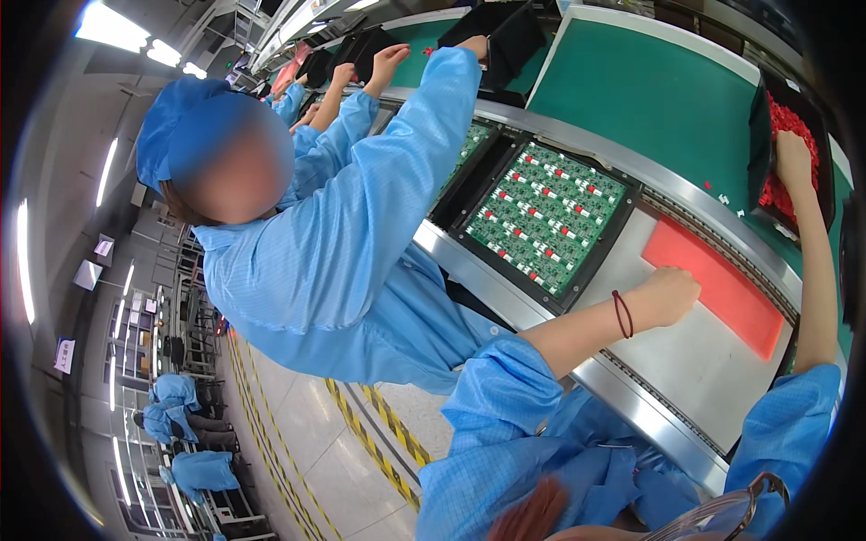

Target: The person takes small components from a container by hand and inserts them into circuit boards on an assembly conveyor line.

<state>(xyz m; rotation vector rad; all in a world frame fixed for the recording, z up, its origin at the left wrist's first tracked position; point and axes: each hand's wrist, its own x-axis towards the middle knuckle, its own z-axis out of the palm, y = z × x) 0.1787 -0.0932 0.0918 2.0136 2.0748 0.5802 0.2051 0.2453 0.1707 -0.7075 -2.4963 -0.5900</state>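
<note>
My left hand [667, 296] is closed in a loose fist over the metal conveyor, beside a flat red-pink sheet [717, 284]. A dark red band circles that wrist. Whatever the fist may hold is hidden. At the far right, my right hand [794, 164] reaches into a black bin [760, 153] of small red parts [778, 191], its fingertips out of sight. Left of my left hand, a dark-framed tray carries a panel of green circuit boards [541, 215] set with rows of red and white parts.
Close on my left, a co-worker in a blue smock [352, 216] stretches an arm to another black bin [510, 45]. A few loose red and white parts [723, 198] lie on the green worktop [631, 81]. The conveyor's metal rail [631, 388] runs along the near side.
</note>
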